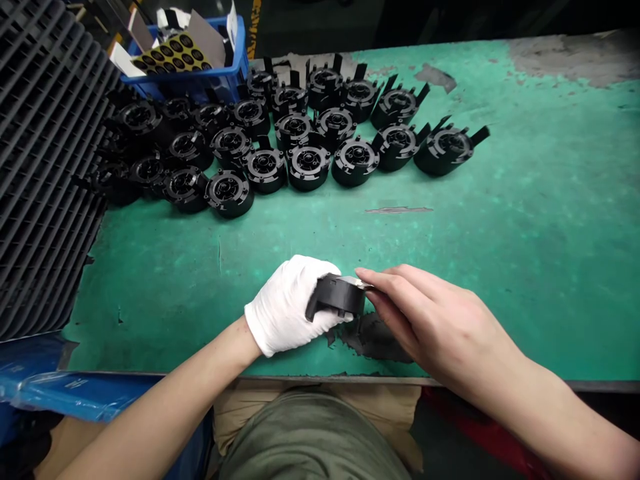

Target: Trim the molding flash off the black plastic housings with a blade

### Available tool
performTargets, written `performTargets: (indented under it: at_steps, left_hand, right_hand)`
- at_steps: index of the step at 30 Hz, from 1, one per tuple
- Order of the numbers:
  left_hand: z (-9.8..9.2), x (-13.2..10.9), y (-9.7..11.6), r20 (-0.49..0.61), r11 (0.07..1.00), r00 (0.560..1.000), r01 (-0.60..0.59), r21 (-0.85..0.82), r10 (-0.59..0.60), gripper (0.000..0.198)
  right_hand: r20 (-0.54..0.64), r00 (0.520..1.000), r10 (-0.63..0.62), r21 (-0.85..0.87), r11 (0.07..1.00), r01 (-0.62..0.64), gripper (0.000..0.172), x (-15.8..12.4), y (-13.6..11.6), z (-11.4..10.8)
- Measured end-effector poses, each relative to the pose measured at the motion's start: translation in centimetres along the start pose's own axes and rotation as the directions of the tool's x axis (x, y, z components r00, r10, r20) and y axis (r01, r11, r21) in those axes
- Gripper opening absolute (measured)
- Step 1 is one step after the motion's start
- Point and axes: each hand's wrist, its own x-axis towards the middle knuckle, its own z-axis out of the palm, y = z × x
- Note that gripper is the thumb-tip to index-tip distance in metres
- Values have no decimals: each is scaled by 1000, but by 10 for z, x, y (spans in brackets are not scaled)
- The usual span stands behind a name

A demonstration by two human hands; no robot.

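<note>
Firmly, the white-gloved left hand (287,303) is wrapping its fingers around a round, matte black plastic housing (336,297) just above the near edge of the worn green table (500,233). The bare right hand (430,320), fingers stretched out, is touching the housing's top rim. Matching housings (307,163) are lying in rows beyond.

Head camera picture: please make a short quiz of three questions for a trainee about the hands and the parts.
1. True or false: the gloved left hand holds the black round part.
2. Where do the bare right hand fingers touch it? A) top edge B) underside C) nowhere
3. Fill in: the blue bin stands at the green table far ___ corner.
Key: 1 true; 2 A; 3 left.
</note>
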Motion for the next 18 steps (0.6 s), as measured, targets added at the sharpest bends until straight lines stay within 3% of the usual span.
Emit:
performTargets:
  at_steps: [18]
  left_hand:
    - [1,0,0,19,1000,1000,7,-24,-7,28]
  right_hand:
    - [-5,1000,-20,29,999,20,24,3,1,1]
